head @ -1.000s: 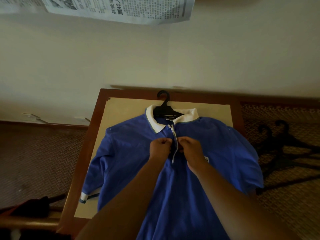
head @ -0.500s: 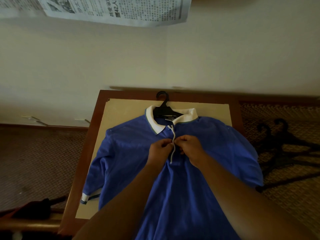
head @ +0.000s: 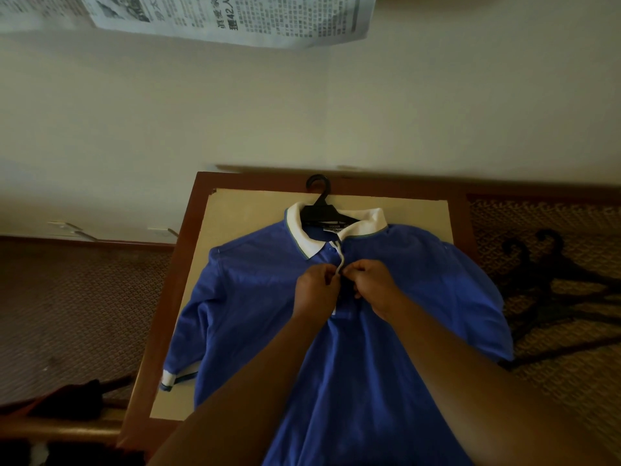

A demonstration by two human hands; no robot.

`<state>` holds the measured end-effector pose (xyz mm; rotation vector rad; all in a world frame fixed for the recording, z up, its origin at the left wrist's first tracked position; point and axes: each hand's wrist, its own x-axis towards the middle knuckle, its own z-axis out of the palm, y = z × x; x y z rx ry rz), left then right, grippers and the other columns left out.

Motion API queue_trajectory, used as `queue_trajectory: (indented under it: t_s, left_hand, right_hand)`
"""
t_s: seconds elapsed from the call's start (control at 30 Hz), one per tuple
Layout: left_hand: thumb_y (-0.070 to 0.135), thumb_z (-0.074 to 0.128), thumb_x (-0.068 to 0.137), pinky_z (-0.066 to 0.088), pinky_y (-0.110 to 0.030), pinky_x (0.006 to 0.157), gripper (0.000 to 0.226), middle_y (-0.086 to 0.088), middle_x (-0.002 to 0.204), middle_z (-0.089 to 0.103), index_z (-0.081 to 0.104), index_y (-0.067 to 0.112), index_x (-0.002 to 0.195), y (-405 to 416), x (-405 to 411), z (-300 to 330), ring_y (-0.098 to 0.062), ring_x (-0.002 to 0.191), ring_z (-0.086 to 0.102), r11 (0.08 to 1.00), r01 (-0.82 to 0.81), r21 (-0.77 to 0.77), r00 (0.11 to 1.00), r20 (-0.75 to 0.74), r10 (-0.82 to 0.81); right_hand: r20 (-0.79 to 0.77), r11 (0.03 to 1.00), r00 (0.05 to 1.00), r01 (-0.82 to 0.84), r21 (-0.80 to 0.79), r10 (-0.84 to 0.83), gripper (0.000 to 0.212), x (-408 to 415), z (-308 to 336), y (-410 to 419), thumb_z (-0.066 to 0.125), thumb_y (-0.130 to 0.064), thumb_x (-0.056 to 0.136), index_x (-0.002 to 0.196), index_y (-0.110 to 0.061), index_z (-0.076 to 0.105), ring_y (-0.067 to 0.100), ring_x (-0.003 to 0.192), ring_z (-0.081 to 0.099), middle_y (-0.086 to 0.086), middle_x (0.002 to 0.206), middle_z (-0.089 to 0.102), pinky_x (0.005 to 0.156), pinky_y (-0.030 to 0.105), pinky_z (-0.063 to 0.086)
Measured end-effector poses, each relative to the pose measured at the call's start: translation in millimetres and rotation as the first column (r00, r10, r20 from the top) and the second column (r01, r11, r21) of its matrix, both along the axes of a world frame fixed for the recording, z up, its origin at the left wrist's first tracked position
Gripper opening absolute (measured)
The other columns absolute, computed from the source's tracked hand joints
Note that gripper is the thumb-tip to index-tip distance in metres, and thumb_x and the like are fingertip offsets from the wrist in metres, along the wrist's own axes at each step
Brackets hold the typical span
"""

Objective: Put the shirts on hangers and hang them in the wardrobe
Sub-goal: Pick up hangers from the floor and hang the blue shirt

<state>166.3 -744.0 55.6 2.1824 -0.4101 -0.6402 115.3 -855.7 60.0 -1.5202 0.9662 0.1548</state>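
A big pale wall [head: 302, 105] fills the top, from 9 o'clock round to 3 o'clock, with a sheet of newspaper [head: 232, 18] hanging at 12 o'clock. Below it a small table [head: 161, 317] with a brown wooden edge sits in the middle. The blue shirt [head: 396, 381] lies flat on it, front up, white collar [head: 339, 227] pointing to 12 o'clock. A black hanger [head: 319, 203] is inside the shirt, and its hook pokes out past the collar. Since a moment ago the two hands have crept a little higher up the button strip, closer to the collar. The left hand [head: 314, 290] pinches the white edge of the strip. The right hand [head: 374, 284] is curled and pinches the cloth just beside it, fingertips nearly touching. The arms cover the lower middle of the shirt. More dark hangers [head: 551, 284] lie on a woven seat [head: 571, 381] at 3 o'clock. Something dark, hard to make out, sits at 8 o'clock.
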Motion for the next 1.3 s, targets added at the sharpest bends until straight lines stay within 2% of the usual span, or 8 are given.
queue_trajectory:
  t_s: [0.27,0.53,0.67,0.8,0.93,1.07,1.17,1.3]
  left_hand:
    - [0.014,0.049,0.097,0.038,-0.010,0.050,0.020,0.005,0.064,0.052,0.060,0.007,0.081,-6,3,-5,-0.004,0.056,0.046,0.993,-0.084,0.081,0.993,-0.082,0.090]
    - [0.017,0.051,0.097,0.041,-0.006,0.062,0.006,0.005,0.086,0.057,0.057,0.014,0.097,-5,10,-9,-0.002,0.074,0.053,0.997,-0.058,0.052,0.995,-0.076,0.062]
    - [0.007,0.041,0.098,0.054,-0.037,0.085,0.022,-0.006,0.101,0.062,0.056,0.017,0.110,1,18,-12,-0.018,0.088,0.060,0.980,-0.200,-0.019,0.969,-0.154,0.195]
    - [0.007,0.038,0.100,0.047,-0.024,0.087,0.029,-0.003,0.113,0.062,0.058,0.015,0.119,0,24,-8,-0.014,0.099,0.059,0.990,-0.137,-0.025,0.990,-0.031,0.136]
    - [0.011,0.039,0.100,0.038,-0.018,0.084,0.030,-0.004,0.118,0.060,0.061,0.013,0.120,-7,28,-2,-0.010,0.102,0.053,0.999,-0.054,0.009,0.994,0.092,0.052]
    - [0.010,0.041,0.100,0.046,-0.025,0.088,0.032,-0.007,0.122,0.057,0.057,0.015,0.127,-11,33,-3,-0.017,0.105,0.057,0.994,0.051,0.094,0.982,0.178,-0.067]
    - [0.017,0.041,0.101,0.051,-0.031,0.087,0.028,-0.005,0.120,0.057,0.059,0.016,0.122,-17,38,-5,-0.018,0.102,0.059,0.975,0.103,0.195,0.964,0.221,-0.146]
    - [0.023,0.042,0.101,0.051,-0.029,0.080,0.026,-0.004,0.117,0.056,0.064,0.014,0.113,-29,42,-2,-0.017,0.097,0.060,0.965,0.106,0.238,0.960,0.229,-0.162]
  right_hand:
    - [0.026,0.999,1.000,-0.004,-0.050,0.005,0.017,-4,-11,0,0.052,-0.007,0.095,0.080,-0.009,0.060,0.013,0.061,0.048,0.003,0.068,0.054,0.052,0.023,0.042]
    - [0.047,0.961,0.995,-0.076,-0.267,0.092,0.020,-5,-21,-3,0.052,-0.004,0.093,0.076,-0.012,0.058,0.011,0.060,0.049,-0.001,0.069,0.055,0.059,0.023,0.040]
    - [0.038,0.885,0.998,-0.025,-0.465,0.048,0.021,1,-23,-2,0.052,-0.012,0.095,0.079,-0.001,0.059,0.013,0.065,0.050,0.008,0.074,0.059,0.062,0.029,0.042]
    - [-0.062,0.785,0.988,-0.150,-0.601,0.141,0.037,24,-17,7,0.062,-0.044,0.089,0.097,-0.008,0.053,0.016,0.077,0.053,0.003,0.090,0.052,0.064,0.027,0.040]
    - [-0.228,0.740,0.957,-0.285,-0.609,0.180,0.045,40,-16,7,0.063,-0.034,0.091,0.123,-0.006,0.046,0.025,0.102,0.060,0.011,0.119,0.054,0.077,0.031,0.049]
    - [-0.109,0.841,0.993,-0.096,-0.533,0.045,0.018,39,-13,-1,0.054,-0.017,0.095,0.106,-0.003,0.054,0.021,0.083,0.060,0.014,0.101,0.065,0.069,0.030,0.044]
    - [-0.020,0.865,1.000,0.002,-0.502,-0.014,0.017,35,-9,-5,0.052,-0.018,0.097,0.103,-0.003,0.057,0.020,0.082,0.060,0.011,0.093,0.064,0.073,0.031,0.048]
    - [0.034,0.882,0.998,0.059,-0.467,-0.048,0.012,32,-9,-6,0.051,-0.017,0.098,0.088,-0.012,0.053,0.009,0.070,0.052,0.000,0.079,0.056,0.059,0.019,0.039]
